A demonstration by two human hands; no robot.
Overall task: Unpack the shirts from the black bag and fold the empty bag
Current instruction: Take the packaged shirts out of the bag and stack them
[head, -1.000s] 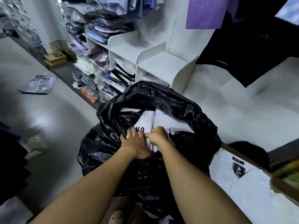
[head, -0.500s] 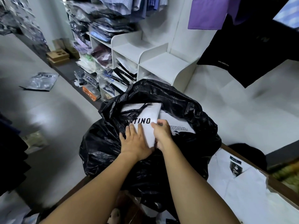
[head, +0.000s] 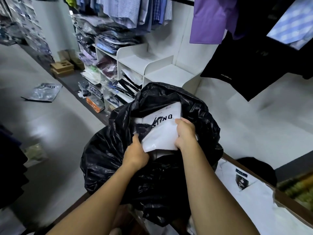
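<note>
The black bag (head: 115,167) slumps in the middle of the frame on the near edge of the counter (head: 74,205), mouth gaping upward. A white shirt packet (head: 162,134) stands half out of that mouth. Both hands are on it. The right hand (head: 185,134) has its grip wrapped over the packet's right edge. The left hand (head: 135,155) has a narrow grip pinching the lower left corner, close against the bag's rim.

The packet looks light and flat, sleeved in smooth film that would slide easily and bend if lifted by one corner, so opposite edges seem the sound place to hold. The bag is thin, limp, crinkly plastic and will likely drag upward with the packet unless its rim is pinned.

A fold of the bag covers the start of the printed lettering. A second white edge peeks out just below the packet, but I cannot tell how many more lie deeper. The left fingertips are tucked out of sight, and the forearms hide the bag's base. A folded white shirt (head: 264,200) lies at lower right.
</note>
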